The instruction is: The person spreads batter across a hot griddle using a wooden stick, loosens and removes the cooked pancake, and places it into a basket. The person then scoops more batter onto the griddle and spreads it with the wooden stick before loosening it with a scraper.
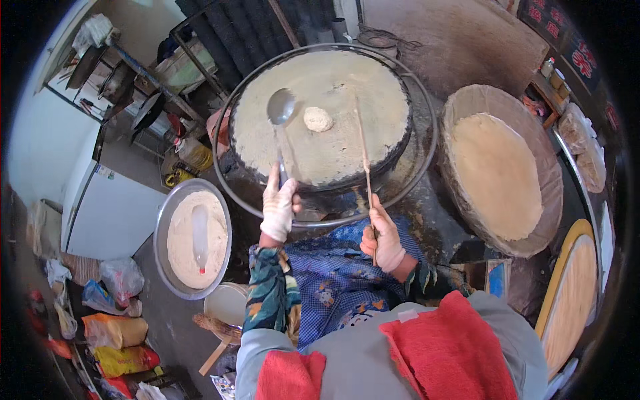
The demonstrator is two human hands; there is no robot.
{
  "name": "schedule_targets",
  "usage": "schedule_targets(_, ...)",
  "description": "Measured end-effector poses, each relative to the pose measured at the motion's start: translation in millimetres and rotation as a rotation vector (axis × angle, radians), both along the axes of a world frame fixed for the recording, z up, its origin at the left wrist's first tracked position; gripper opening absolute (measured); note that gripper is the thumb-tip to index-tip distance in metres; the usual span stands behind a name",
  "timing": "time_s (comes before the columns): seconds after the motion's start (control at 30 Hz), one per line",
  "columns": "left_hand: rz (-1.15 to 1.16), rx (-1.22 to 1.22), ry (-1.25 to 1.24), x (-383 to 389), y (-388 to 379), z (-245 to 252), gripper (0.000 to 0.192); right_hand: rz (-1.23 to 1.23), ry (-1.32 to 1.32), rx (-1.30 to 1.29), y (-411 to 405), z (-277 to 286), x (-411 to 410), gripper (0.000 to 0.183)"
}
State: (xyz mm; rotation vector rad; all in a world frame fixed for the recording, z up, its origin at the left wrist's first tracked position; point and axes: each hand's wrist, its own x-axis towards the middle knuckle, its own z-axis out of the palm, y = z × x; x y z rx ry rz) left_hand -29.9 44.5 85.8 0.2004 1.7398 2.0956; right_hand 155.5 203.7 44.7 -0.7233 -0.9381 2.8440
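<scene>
My left hand (278, 207), in a fingerless white glove, grips the handle of a metal ladle (281, 106). The ladle's bowl is over the left part of a large round griddle (280, 165), which a thin pale layer of batter covers. A rounded lump of dough or thick batter (318, 119) sits near the middle, right of the ladle. My right hand (384, 240), also gloved, is closed around a long thin wooden stick (361, 135). The stick's far end reaches across the griddle's right half; whether it touches the surface is hard to tell.
A metal ring (429, 150) surrounds the griddle. At left, a metal basin (227, 235) holds pale batter and a plastic bottle (200, 237). A pail (225, 302) and brush (215, 325) stand below it. A lined basket (545, 150) of thin flatbread (495, 175) is at right, near a round wooden board (570, 305).
</scene>
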Motion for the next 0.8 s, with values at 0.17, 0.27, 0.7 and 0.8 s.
schedule_targets(0.17, -0.089, -0.314, 0.018, -8.8, 51.0, -20.3, 0.063, -0.051, -0.077, 0.090, -17.1, -2.0, 25.0, 0.051)
schedule_targets(0.27, -0.132, -0.285, 0.048, 12.4, 64.2, -28.1, 0.064, 0.065, -0.099, -0.031, -32.3, -13.3, 21.7, 0.051)
schedule_targets(0.7, -0.140, 0.933, -0.787, -9.5, -13.3, 18.8, 0.009, 0.108, -0.044, 0.509, 18.7, 31.3, -8.1, 0.048)
schedule_targets(0.8, 0.009, 0.772, -0.488, 22.0, -56.9, 34.0, 0.009, -0.026, -0.129, 0.362, 75.4, -2.2, -9.8, 0.048)
